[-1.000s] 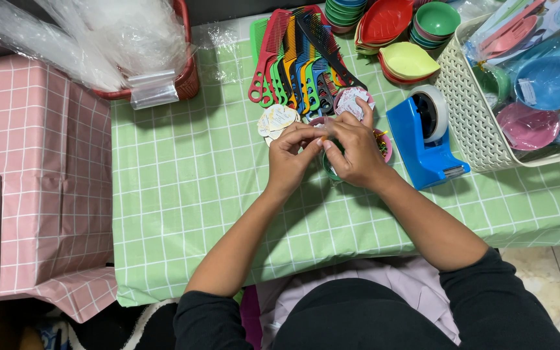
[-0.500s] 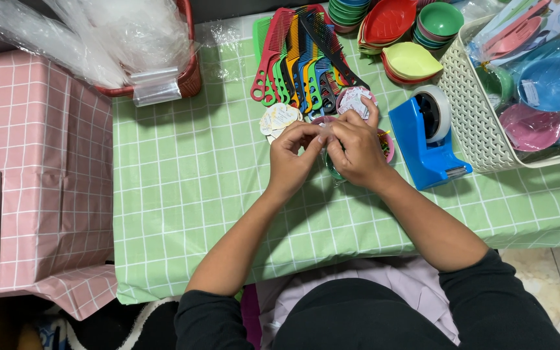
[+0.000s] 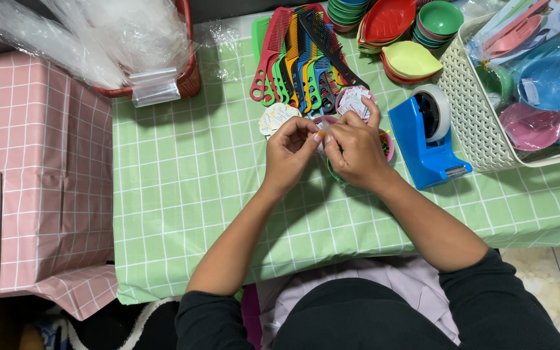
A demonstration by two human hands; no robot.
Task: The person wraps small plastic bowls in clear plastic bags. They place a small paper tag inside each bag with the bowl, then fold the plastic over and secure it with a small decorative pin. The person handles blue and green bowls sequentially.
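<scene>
The table (image 3: 183, 194), under a green checked cloth, fills the middle of the frame. At the upper centre lies a fan of coloured combs (image 3: 296, 58), and just below it two round paper stickers (image 3: 277, 118), one pale and one pinkish. To the right of the hands stands a blue tape dispenser (image 3: 428, 139) with a white roll, and further right a white plastic basket (image 3: 471, 104) holds blue and pink bowls in wrapping. At the top edge are stacks of small green bowls (image 3: 440, 19) and leaf-shaped dishes (image 3: 409, 59) in red and yellow. At the upper left a red basket (image 3: 188, 71) carries clear plastic bags. A pink checked cloth (image 3: 40, 175) covers the surface at the left.

The thing in hand is a small item in clear wrapping (image 3: 322, 135), mostly hidden by both hands, so its shape cannot be told; under the right hand pink and green rounded edges show.

It sits at the centre of the frame, just above the table, between the two hands. The left hand (image 3: 291, 152) pinches it with fingers (image 3: 309, 126) closed tight. The right hand (image 3: 358, 152) also pinches it with thumb and fingers, only the index finger standing up loose.
</scene>
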